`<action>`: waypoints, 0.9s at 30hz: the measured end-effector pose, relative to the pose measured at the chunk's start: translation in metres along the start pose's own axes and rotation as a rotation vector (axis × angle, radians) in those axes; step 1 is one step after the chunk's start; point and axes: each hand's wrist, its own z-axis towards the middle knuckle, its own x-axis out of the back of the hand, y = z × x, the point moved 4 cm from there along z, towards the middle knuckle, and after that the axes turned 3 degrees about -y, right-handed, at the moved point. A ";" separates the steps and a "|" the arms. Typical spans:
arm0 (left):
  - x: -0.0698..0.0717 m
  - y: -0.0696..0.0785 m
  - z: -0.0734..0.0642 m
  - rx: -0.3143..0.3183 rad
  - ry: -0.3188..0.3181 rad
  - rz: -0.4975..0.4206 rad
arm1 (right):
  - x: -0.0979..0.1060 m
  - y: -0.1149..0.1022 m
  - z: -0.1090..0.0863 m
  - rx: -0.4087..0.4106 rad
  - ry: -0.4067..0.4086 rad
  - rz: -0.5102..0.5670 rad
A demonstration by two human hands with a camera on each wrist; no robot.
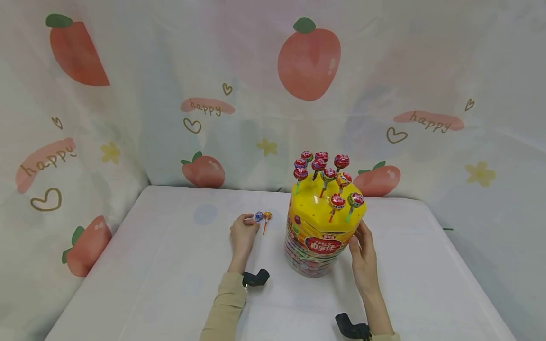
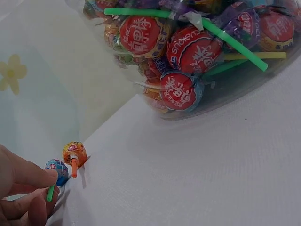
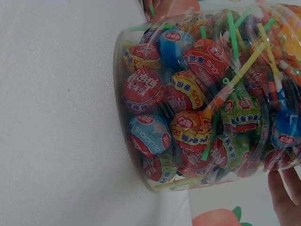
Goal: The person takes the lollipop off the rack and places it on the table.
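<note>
Lollipops (image 1: 337,202) stand, in the head view, stick-down in the yellow lid (image 1: 308,206) of a clear tub (image 1: 315,253) on the tabletop (image 1: 170,284). The left hand (image 1: 244,232) is at the blue lollipop (image 1: 259,216), with the orange lollipop (image 1: 267,215) just beside it. The right hand (image 1: 364,263) rests against the tub's side, loosely extended, thumb apart from the fingers. A hard push there could tilt the tub and shake the standing sweets. Counted: ten standing, two loose, one tub, one lid.

From the left wrist, thumb and fingers are nearly closed, pinching the blue one by its short green stick; whether its head is off the tabletop cannot be told. A slack pinch could let it slip, and a careless finger could roll its neighbour away.

From the right wrist, fingertips touch the tub's wall without wrapping it. Sweets inside overlap too much to count; uneven pressure could shift them.
</note>
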 end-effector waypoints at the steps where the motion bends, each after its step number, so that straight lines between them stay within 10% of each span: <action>1: 0.000 0.001 0.000 -0.002 -0.001 0.000 | 0.000 0.000 0.000 0.001 0.000 0.001; 27: 0.015 0.014 -0.016 -0.009 -0.028 -0.051 | 0.001 0.000 0.001 0.004 -0.009 0.006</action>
